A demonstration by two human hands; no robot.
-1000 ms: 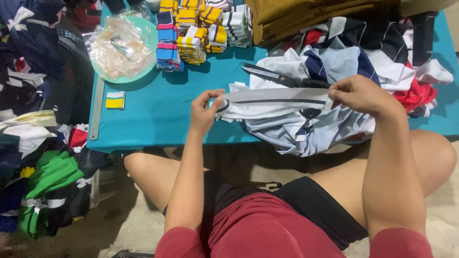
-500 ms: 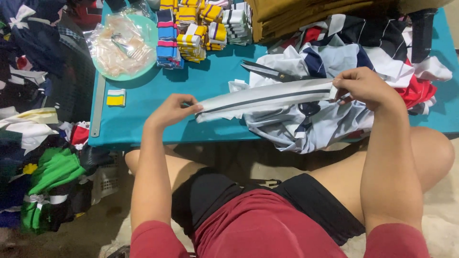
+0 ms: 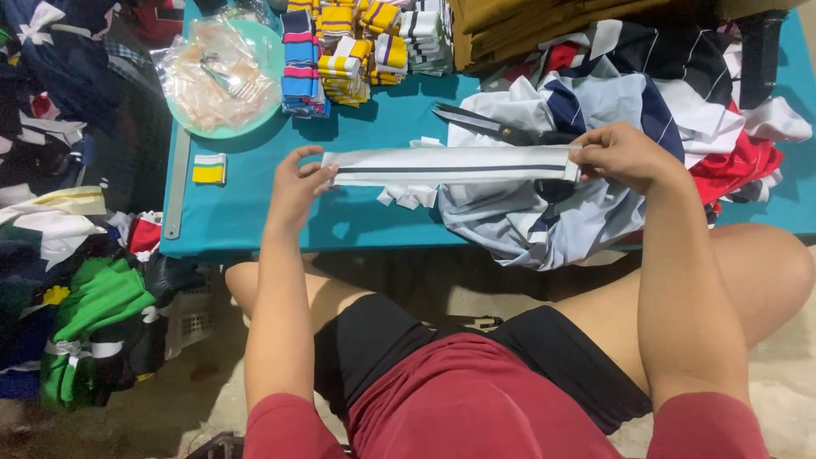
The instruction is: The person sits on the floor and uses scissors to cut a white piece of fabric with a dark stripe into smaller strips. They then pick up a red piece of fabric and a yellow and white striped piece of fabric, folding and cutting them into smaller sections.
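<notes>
1. White fabric with one dark stripe along its length makes the strip [image 3: 450, 165], which is stretched flat across the middle of the frame, just above the counter [image 3: 374, 217].
2. The left hand [image 3: 297, 183] is closed on the left end of the strip, the thumb on top and the fingers under it.
3. The right hand [image 3: 625, 157] is clamped on the right end, right of centre in the frame, with the fingers curled around the fabric.
4. Under the right half of the strip there is a pile [image 3: 544, 225] of grey, white and navy cloth, and it hangs a little over the front edge of the counter.
5. Black scissors [image 3: 489, 126] lie just behind the strip, partly on the pile.
6. Small white scraps [image 3: 408, 196] lie on the counter right below the strip.
7. In the upper middle of the frame stand stacks [image 3: 357, 47] of folded striped bands in yellow, blue, pink and white.
8. A round green plate [image 3: 223, 78] with a clear plastic bag on it is in the upper left.
9. A small yellow and white piece [image 3: 209, 169] lies left of the left hand, and a metal ruler [image 3: 176, 191] lies along the left edge of the counter.
</notes>
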